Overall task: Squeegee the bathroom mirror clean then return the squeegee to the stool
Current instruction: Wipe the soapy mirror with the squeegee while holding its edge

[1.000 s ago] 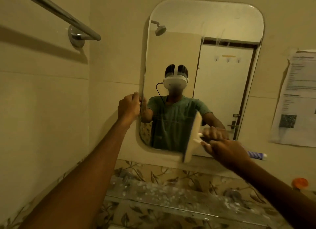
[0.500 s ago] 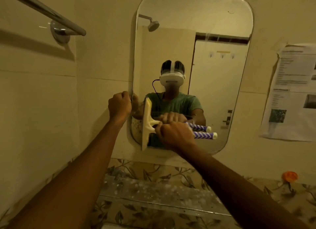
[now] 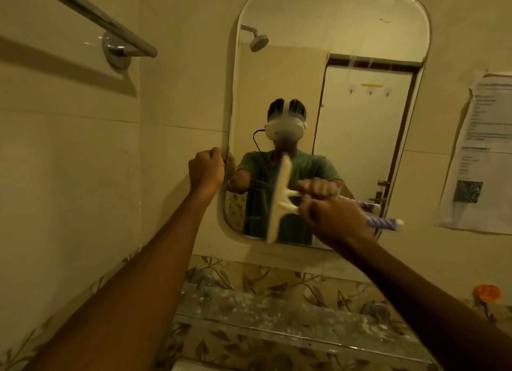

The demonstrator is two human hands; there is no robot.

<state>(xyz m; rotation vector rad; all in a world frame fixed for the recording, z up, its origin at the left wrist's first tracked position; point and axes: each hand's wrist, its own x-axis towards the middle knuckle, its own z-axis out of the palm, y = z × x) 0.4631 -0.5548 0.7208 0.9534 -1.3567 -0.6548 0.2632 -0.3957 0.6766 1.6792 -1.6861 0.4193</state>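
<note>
— While the right hand (image 3: 332, 222) stays nearest the camera, what is it doing?

— It is curled in a closed fist around the purple-and-white striped handle of the cream plastic squeegee (image 3: 278, 201). The long blade stands nearly upright against the lower middle of the rounded rectangular wall mirror (image 3: 332, 66), its bottom tip at the lower rim.

— And the left hand (image 3: 206, 170)?

— Fingers folded shut, pinching the mirror's left edge, apparently steadying the glass.

— How should the stroke go?

— I'd keep the whole blade flat on the glass with even pressure, draw it sideways in one steady pass, and overlap the strip beside it. A tilted blade would likely skip. I cannot tell how wet the surface is.

— Room to move?

— Plenty of glass lies open above and to the right. Leftward, the blade would meet the gripping fingers, so that hand may need to shift. Below, the speckled glass shelf (image 3: 277, 309) juts out under the mirror, near the forearm. Farther off, the chrome towel bar (image 3: 91, 19) sits high left and the taped paper notice (image 3: 482, 154) hangs right, both clear of the stroke. No stool is in view.
</note>
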